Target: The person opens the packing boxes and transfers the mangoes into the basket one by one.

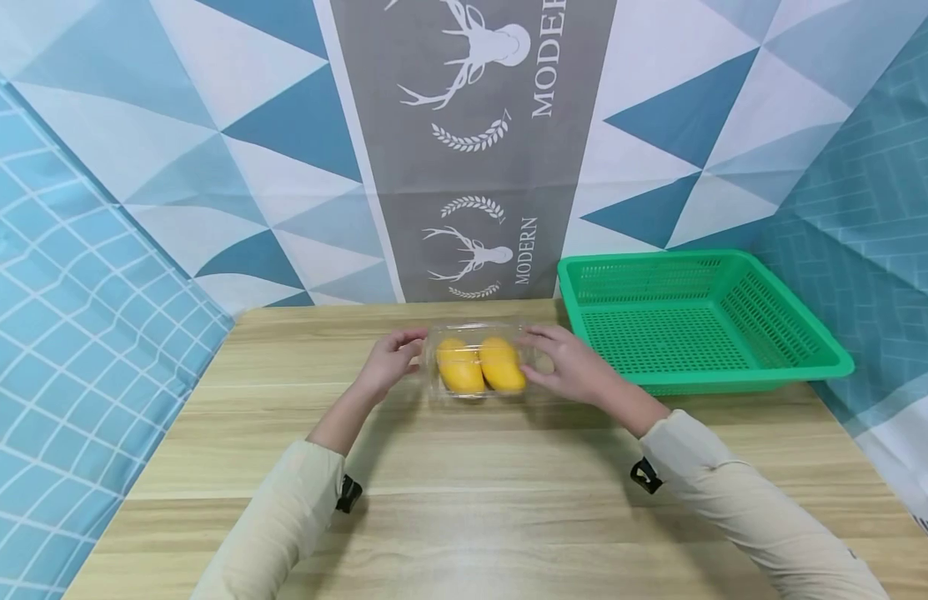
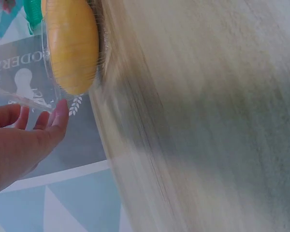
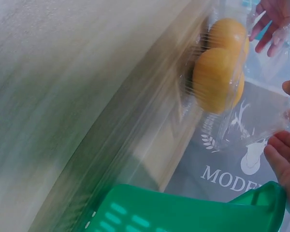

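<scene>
A clear plastic clamshell box [image 1: 474, 393] sits on the table, with two yellow mangoes [image 1: 460, 367] side by side inside. Its thin transparent lid [image 2: 24, 72] stands raised above the base in the left wrist view. My left hand [image 1: 392, 360] is at the left end of the box, thumb and fingertips at the lid's edge. From the right, my right hand [image 1: 564, 362] pinches the other end, with its fingers [image 3: 280, 150] on the lid's edge in the right wrist view.
A green perforated plastic basket [image 1: 704, 379] stands at the back right, close to my right hand. The wood-grain table [image 1: 464, 517] meets a patterned cloth backdrop [image 1: 283, 142] behind the box. Blue cloth hangs on both sides.
</scene>
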`<act>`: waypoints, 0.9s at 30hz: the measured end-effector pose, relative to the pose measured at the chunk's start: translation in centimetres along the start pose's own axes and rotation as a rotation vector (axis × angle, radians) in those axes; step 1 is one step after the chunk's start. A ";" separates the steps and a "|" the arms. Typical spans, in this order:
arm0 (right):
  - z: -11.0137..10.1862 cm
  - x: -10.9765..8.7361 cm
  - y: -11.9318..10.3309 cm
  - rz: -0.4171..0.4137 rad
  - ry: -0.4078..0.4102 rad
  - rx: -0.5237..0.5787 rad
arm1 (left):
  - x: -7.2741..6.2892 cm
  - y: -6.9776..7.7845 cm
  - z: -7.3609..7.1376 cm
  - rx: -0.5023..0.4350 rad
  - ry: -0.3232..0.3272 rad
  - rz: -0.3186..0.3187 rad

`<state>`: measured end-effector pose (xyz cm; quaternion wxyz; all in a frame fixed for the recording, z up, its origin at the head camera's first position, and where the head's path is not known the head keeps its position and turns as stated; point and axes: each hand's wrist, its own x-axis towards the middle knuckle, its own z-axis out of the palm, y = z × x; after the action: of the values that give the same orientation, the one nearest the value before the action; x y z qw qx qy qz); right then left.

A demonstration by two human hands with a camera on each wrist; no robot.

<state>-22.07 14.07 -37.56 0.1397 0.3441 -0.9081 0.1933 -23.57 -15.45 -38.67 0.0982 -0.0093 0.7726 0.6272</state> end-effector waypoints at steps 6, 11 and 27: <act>-0.3 0.5 0.2 0.143 0.040 0.172 | 0.2 0.4 -0.1 0.053 0.020 0.014; -0.3 1.2 0.3 0.213 0.130 0.353 | 0.4 0.6 -0.2 0.031 0.023 0.019; -0.6 3.7 0.6 0.465 0.300 0.613 | 1.6 1.3 0.0 -0.054 0.115 0.067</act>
<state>-25.09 12.60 -35.74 0.1140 0.1234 -0.8316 0.5293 -25.28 -15.05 -37.70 0.0324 -0.0223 0.7596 0.6491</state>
